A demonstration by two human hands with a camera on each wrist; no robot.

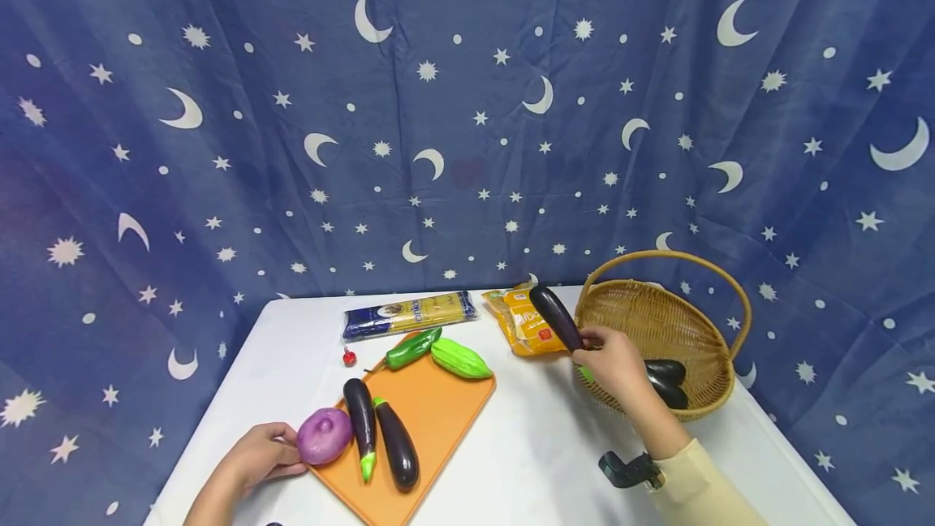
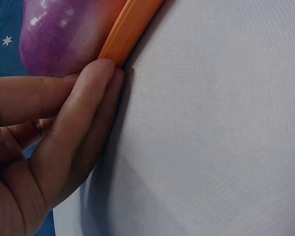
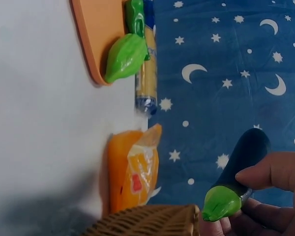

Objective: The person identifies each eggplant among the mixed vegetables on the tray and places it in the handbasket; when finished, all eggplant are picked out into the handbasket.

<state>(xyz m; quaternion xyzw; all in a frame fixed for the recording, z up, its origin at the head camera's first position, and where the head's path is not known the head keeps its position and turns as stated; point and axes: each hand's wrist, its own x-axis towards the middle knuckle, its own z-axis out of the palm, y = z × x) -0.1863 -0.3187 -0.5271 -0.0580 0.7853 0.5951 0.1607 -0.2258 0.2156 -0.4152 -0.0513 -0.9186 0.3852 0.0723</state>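
Observation:
In my right hand (image 1: 609, 360) I grip an eggplant (image 1: 555, 316) near its green stem end. It is raised at the left rim of a wicker basket (image 1: 646, 319), where more dark eggplants (image 1: 666, 384) lie. My left hand (image 1: 264, 454) touches the corner of an orange cutting board (image 1: 445, 420) with its fingertips, right beside a purple onion (image 1: 325, 435). On the board lie two eggplants (image 1: 361, 420) (image 1: 397, 445), a green chili pepper (image 1: 413, 349) and a light green ridged vegetable (image 1: 462, 359). The left wrist view shows the fingertips against the board's edge (image 2: 130, 27).
A blue and yellow pasta pack (image 1: 409, 315) lies behind the board. An orange food bag (image 1: 522, 323) sits left of the basket, whose handle (image 1: 672, 254) arches upward. A small red object (image 1: 349, 357) is beside the board. Behind the white table (image 1: 526, 453) hangs a star-patterned curtain (image 1: 467, 120).

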